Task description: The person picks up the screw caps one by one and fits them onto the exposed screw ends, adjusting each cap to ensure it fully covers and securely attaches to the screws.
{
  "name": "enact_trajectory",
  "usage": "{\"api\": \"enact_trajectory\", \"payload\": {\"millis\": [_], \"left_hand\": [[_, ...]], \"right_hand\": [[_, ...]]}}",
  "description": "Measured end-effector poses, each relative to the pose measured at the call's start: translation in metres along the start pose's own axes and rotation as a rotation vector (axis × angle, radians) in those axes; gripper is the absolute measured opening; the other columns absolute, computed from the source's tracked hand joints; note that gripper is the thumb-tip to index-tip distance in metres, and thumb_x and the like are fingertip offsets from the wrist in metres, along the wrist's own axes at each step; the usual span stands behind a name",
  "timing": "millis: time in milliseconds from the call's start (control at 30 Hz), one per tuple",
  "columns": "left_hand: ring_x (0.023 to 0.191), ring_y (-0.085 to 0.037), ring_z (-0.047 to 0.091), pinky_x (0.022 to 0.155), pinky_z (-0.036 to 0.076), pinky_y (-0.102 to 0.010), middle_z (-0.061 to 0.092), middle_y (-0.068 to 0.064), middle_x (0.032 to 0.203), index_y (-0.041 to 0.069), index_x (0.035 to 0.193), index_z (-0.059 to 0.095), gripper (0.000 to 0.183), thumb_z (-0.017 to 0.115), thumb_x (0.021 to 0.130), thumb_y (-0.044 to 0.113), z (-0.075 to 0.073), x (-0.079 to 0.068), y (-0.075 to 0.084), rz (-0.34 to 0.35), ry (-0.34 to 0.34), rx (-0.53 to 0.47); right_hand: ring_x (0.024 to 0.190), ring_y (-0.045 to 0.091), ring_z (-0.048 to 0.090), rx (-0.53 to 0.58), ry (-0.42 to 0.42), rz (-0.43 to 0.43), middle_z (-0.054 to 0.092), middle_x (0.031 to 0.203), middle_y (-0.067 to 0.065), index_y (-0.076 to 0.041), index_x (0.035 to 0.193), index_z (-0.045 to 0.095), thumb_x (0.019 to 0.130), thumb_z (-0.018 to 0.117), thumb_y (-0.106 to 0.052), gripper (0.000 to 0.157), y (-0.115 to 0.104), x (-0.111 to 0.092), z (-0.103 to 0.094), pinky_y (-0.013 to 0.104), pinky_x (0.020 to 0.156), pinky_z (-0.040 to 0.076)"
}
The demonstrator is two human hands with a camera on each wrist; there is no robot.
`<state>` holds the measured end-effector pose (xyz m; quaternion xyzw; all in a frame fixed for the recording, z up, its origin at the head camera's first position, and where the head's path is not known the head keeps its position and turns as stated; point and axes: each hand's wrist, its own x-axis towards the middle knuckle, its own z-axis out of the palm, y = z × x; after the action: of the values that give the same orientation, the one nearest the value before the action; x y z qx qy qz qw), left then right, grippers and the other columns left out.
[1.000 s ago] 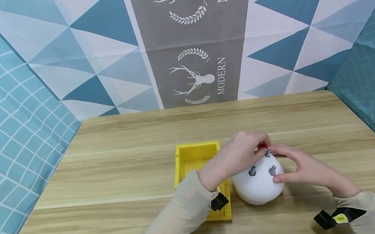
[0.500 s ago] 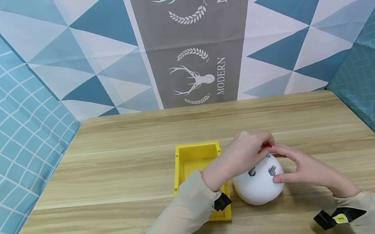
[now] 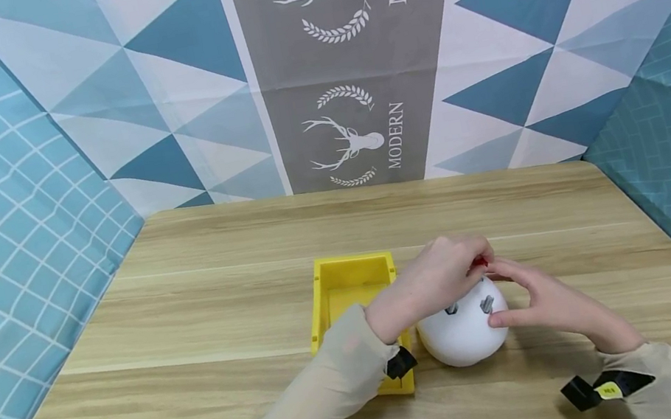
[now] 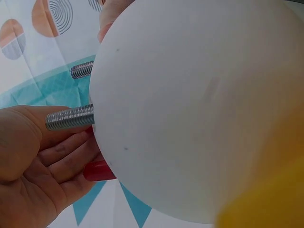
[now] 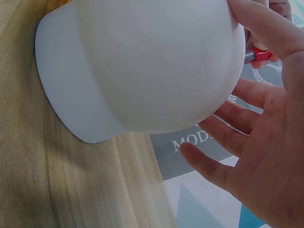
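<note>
A white dome-shaped piece (image 3: pixel 462 337) stands on the table, with several threaded metal studs (image 3: pixel 488 305) sticking out of its top. My left hand (image 3: pixel 438 277) reaches across from the left and pinches a red cap (image 5: pixel 261 54) at the end of a stud; its fingertips are mostly hidden in the head view. Another red cap (image 4: pixel 99 171) shows on the dome in the left wrist view, and a nearer stud (image 4: pixel 70 117) is bare. My right hand (image 3: pixel 543 300) holds the dome from the right, thumb in front and fingers spread round the far side.
A yellow bin (image 3: pixel 354 259) stands just left of the dome, partly covered by my left forearm. The wooden table (image 3: pixel 194 324) extends to both sides. Patterned cloth (image 3: pixel 341 88) hangs along the back and sides.
My left hand has shifted slightly right and turned a little at the red cap, now covering more of the far stud. My right hand and the dome stay in place.
</note>
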<state>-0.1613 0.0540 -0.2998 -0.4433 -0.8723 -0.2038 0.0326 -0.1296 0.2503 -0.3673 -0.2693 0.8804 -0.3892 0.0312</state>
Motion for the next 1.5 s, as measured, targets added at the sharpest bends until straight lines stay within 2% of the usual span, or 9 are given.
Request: {"api": "enact_trajectory", "payload": {"millis": [367,600,700,1000,1167,1500], "left_hand": [[0.073,0.0,0.056,0.064,0.042,-0.004,0.066,0.004,0.09,0.012,0.096,0.064,0.01,0.057,0.089,0.014,0.0024,-0.0004,-0.0007,0.004,-0.004,0.011],[0.077,-0.001,0.058,0.066,0.043,-0.004,0.066,0.004,0.091,0.011,0.097,0.064,0.012,0.056,0.089,0.012,0.0053,0.0,-0.0013,0.019,-0.011,0.031],[0.078,-0.001,0.059,0.066,0.043,-0.004,0.066,0.004,0.091,0.011,0.097,0.064,0.011,0.057,0.089,0.012,0.0068,0.0003,-0.0019,0.026,-0.011,0.038],[0.08,-0.001,0.06,0.066,0.043,-0.004,0.066,0.004,0.093,0.012,0.098,0.064,0.011,0.057,0.089,0.012,0.0083,-0.0007,-0.0021,0.015,-0.025,0.036],[0.077,-0.001,0.059,0.065,0.043,-0.005,0.067,0.005,0.092,0.013,0.097,0.065,0.011,0.059,0.088,0.013,0.0085,-0.0025,-0.0017,0.002,-0.028,0.027],[0.074,0.0,0.057,0.062,0.043,-0.005,0.066,0.006,0.09,0.013,0.096,0.064,0.01,0.058,0.088,0.013,0.0061,-0.0021,0.0002,-0.029,-0.033,0.019]], "right_hand": [[0.114,0.023,0.048,-0.043,0.009,-0.004,0.044,0.133,0.003,-0.02,0.132,0.043,0.077,0.072,-0.021,0.063,-0.0004,0.0001,0.0005,0.053,0.086,0.042],[0.114,0.036,0.046,0.006,0.003,-0.006,0.042,0.135,0.01,-0.016,0.136,0.039,0.077,0.072,-0.02,0.068,0.0001,-0.0002,0.0009,0.058,0.086,0.04],[0.114,0.037,0.046,0.009,0.005,-0.008,0.042,0.135,0.011,-0.016,0.137,0.038,0.077,0.072,-0.02,0.069,0.0001,-0.0003,0.001,0.059,0.085,0.04],[0.114,0.018,0.047,-0.04,0.016,-0.015,0.042,0.136,0.007,-0.019,0.137,0.038,0.077,0.073,-0.021,0.07,0.0,-0.0003,0.0009,0.055,0.086,0.041],[0.115,0.012,0.046,-0.059,0.009,-0.021,0.041,0.137,0.005,-0.02,0.138,0.037,0.077,0.073,-0.021,0.071,-0.0002,-0.0007,0.0015,0.05,0.087,0.043],[0.114,0.006,0.045,-0.075,0.02,-0.031,0.042,0.136,0.001,-0.02,0.138,0.037,0.076,0.073,-0.021,0.072,-0.0005,0.0002,0.0014,0.049,0.086,0.043]]}}
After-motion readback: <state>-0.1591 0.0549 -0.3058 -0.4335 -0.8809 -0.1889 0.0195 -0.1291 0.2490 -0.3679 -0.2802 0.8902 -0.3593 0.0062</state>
